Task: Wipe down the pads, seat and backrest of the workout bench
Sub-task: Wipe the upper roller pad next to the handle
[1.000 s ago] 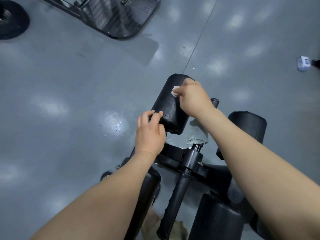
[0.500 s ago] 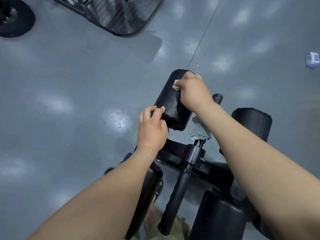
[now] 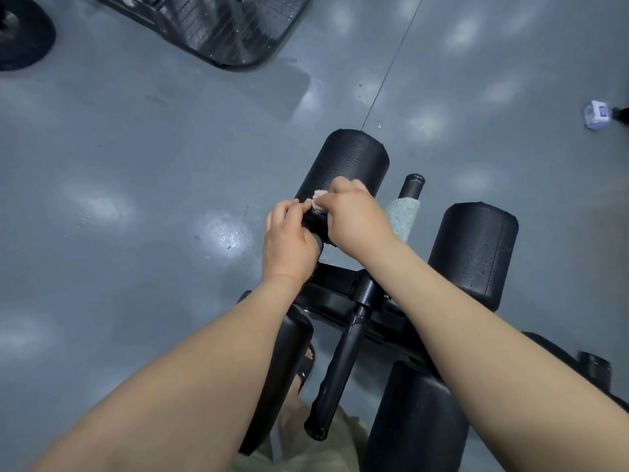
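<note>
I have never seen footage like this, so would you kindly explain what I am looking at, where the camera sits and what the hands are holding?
There is no machine here: this is one view from a camera worn on a person's head, looking down at their bare arms. Below them stands the leg end of a black workout bench on a grey floor. The left hand grips the near end of a black roller pad. The right hand pinches a small pinkish cloth against that pad to wipe it. A second roller pad to the right looks speckled with droplets. A pale green towel hangs over the black bar between them. A lower pad and a sandalled foot show beneath. Farther off lie another machine's footplate and a small white box.
</note>
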`<state>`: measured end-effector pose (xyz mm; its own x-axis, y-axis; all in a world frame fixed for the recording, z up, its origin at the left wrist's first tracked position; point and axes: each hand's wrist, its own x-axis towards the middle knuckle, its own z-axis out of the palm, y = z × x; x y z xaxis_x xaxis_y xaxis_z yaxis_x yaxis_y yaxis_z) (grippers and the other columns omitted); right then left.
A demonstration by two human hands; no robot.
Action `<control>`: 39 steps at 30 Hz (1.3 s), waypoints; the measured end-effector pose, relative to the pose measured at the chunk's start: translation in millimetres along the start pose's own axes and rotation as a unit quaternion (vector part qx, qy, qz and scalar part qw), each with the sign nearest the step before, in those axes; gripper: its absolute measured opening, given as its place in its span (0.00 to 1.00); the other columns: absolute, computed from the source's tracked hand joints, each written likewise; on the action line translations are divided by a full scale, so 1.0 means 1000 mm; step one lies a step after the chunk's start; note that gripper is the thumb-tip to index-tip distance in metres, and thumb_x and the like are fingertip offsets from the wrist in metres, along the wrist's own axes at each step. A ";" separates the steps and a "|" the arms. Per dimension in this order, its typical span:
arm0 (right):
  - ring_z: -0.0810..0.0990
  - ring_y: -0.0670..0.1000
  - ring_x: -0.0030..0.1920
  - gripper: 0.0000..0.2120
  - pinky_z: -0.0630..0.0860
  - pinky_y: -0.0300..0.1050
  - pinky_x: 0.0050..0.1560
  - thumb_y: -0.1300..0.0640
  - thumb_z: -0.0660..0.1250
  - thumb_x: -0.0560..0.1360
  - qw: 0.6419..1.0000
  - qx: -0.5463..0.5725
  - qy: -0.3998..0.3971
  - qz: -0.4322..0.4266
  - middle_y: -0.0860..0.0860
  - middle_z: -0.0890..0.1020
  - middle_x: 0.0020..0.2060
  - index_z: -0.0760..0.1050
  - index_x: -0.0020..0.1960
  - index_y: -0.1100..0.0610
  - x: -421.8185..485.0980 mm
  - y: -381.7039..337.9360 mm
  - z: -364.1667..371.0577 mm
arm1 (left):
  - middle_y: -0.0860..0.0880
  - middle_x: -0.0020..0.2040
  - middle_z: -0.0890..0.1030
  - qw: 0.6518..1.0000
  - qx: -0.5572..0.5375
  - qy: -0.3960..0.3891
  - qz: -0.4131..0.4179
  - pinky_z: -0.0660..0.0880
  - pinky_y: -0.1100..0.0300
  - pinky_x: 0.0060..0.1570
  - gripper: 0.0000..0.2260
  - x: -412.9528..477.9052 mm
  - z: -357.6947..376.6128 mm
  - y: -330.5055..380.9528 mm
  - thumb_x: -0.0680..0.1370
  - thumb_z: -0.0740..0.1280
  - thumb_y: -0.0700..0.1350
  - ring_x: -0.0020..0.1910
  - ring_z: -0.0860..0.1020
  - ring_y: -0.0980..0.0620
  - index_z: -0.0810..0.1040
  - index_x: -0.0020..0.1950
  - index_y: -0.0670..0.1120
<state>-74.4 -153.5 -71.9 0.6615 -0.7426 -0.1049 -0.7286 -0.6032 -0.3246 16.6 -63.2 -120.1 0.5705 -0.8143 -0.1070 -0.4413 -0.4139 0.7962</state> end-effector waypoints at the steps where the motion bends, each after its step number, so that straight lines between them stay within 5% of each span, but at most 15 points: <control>1: 0.65 0.54 0.46 0.11 0.74 0.49 0.46 0.66 0.64 0.76 1.000 0.000 -0.007 -0.004 0.53 0.75 0.47 0.82 0.51 0.57 -0.005 -0.002 -0.002 | 0.49 0.64 0.74 1.000 -0.001 0.000 -0.001 0.65 0.64 0.59 0.24 0.000 0.000 -0.001 0.72 0.56 0.36 0.67 0.69 0.48 0.79 0.65 0.48; 5: 0.67 0.54 0.47 0.11 0.65 0.44 0.42 0.64 0.64 0.77 0.999 -0.002 -0.038 -0.027 0.53 0.75 0.49 0.81 0.56 0.57 -0.020 -0.009 -0.010 | 0.49 0.65 0.74 1.000 -0.007 0.002 -0.003 0.66 0.64 0.60 0.23 -0.001 0.000 -0.001 0.74 0.56 0.36 0.68 0.68 0.49 0.79 0.66 0.48; 9: 0.75 0.59 0.48 0.13 0.75 0.47 0.49 0.67 0.61 0.75 0.998 0.029 -0.044 -0.033 0.52 0.76 0.49 0.82 0.49 0.55 -0.022 -0.003 -0.014 | 0.48 0.67 0.74 1.000 -0.008 -0.001 -0.027 0.67 0.61 0.66 0.24 0.002 0.001 0.001 0.75 0.57 0.34 0.69 0.68 0.49 0.76 0.70 0.46; 13: 0.79 0.58 0.53 0.12 0.77 0.49 0.56 0.66 0.59 0.75 0.994 0.072 0.064 0.059 0.54 0.74 0.51 0.81 0.45 0.56 0.010 0.022 -0.024 | 0.49 0.71 0.72 0.997 0.001 -0.013 -0.073 0.61 0.63 0.69 0.25 0.004 0.002 0.000 0.77 0.56 0.35 0.71 0.66 0.50 0.71 0.74 0.45; 16: 0.78 0.58 0.54 0.13 0.75 0.49 0.59 0.65 0.58 0.77 0.992 0.037 0.054 0.108 0.56 0.73 0.53 0.81 0.49 0.56 0.044 0.040 -0.028 | 0.51 0.69 0.72 0.998 -0.003 -0.010 -0.061 0.61 0.67 0.64 0.25 0.002 0.001 0.001 0.77 0.55 0.34 0.70 0.66 0.52 0.72 0.73 0.46; 21: 0.76 0.60 0.53 0.14 0.75 0.47 0.55 0.66 0.58 0.76 0.995 0.014 0.019 0.095 0.51 0.70 0.47 0.78 0.43 0.50 0.046 0.035 -0.023 | 0.52 0.67 0.73 0.999 0.003 -0.004 -0.050 0.60 0.69 0.62 0.25 0.002 0.001 0.000 0.76 0.55 0.33 0.69 0.66 0.53 0.73 0.71 0.47; 34: 0.66 0.55 0.45 0.14 0.68 0.46 0.40 0.68 0.59 0.74 1.000 -0.015 0.001 0.004 0.49 0.66 0.43 0.82 0.49 0.57 -0.009 -0.002 -0.002 | 0.47 0.67 0.74 0.999 0.000 0.000 -0.043 0.60 0.69 0.64 0.25 0.001 0.000 -0.001 0.75 0.56 0.32 0.69 0.68 0.47 0.74 0.70 0.43; 39: 0.76 0.58 0.48 0.14 0.72 0.44 0.46 0.65 0.60 0.75 0.999 0.047 -0.019 -0.004 0.51 0.75 0.45 0.83 0.51 0.55 -0.013 -0.001 -0.010 | 0.46 0.66 0.74 0.999 0.000 0.004 -0.048 0.60 0.68 0.63 0.25 0.001 0.001 0.001 0.74 0.56 0.31 0.68 0.68 0.46 0.74 0.70 0.43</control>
<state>-84.0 -146.3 -60.3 0.6747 -0.7252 -0.1377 -0.7048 -0.5775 -0.4120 16.0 -64.5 -119.5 0.6160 -0.7673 -0.1782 -0.3840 -0.4901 0.7825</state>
